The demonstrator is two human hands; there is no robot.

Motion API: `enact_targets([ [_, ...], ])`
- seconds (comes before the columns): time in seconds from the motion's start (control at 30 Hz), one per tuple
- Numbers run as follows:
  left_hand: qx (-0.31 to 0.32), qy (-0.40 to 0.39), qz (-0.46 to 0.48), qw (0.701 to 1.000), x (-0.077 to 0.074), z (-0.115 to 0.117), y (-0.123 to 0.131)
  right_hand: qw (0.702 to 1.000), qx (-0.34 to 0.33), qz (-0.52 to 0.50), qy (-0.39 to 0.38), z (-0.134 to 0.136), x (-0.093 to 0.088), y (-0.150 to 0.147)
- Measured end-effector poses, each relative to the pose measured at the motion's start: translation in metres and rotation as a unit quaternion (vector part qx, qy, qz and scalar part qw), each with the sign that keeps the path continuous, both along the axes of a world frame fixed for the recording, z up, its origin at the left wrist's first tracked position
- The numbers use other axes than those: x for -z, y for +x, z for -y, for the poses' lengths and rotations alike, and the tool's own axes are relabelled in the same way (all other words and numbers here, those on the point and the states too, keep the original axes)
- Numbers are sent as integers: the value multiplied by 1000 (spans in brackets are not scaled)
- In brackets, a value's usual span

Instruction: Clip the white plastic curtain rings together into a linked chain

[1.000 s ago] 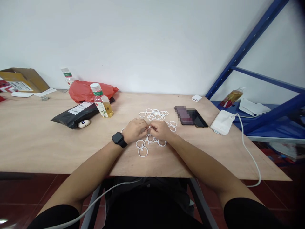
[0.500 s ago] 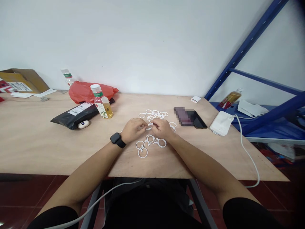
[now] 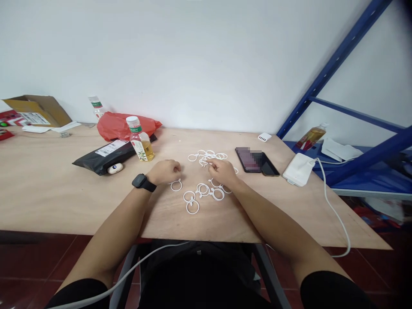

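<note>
My left hand (image 3: 165, 171), with a black watch (image 3: 139, 181) at the wrist, is low over the table with curled fingers. Just below it lies a white plastic ring (image 3: 176, 185), partly beside another ring the hand covers; whatever its fingers hold, if anything, is hidden. Over to the right, my right hand (image 3: 222, 171) stretches its index finger to a cluster of white rings (image 3: 220, 155), touching or very near it. Nearer to me lie linked rings (image 3: 192, 207), a ring pair (image 3: 203, 190) and another ring (image 3: 217, 195). More rings show partly under my right hand.
At left are a drink bottle (image 3: 141, 143), a red bag (image 3: 112, 124), a black parcel (image 3: 96, 159) and an earbud case (image 3: 115, 168). Two phones (image 3: 270, 165), a white power bank (image 3: 298, 169) with a cable, and a blue rack (image 3: 331, 73) are at right.
My hands have come apart from the small white piece between them. The left moved left and nearer me; the right moved slightly, its index finger now out to the ring cluster.
</note>
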State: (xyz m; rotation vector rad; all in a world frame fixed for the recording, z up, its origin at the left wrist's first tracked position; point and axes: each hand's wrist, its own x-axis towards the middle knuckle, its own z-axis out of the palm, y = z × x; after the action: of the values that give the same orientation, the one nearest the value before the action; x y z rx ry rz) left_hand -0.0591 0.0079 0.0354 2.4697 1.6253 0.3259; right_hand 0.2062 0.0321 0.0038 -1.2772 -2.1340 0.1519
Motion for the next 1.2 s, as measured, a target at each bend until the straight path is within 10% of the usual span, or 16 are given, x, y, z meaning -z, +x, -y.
enact_targets([
  [0.23,40,-98,-21,994,2,2,2,998,-60,-3,1,5,4,-5],
  [1.2,108,159,117,974,21,15,46,985,-167,-31,9,19,0,-17],
])
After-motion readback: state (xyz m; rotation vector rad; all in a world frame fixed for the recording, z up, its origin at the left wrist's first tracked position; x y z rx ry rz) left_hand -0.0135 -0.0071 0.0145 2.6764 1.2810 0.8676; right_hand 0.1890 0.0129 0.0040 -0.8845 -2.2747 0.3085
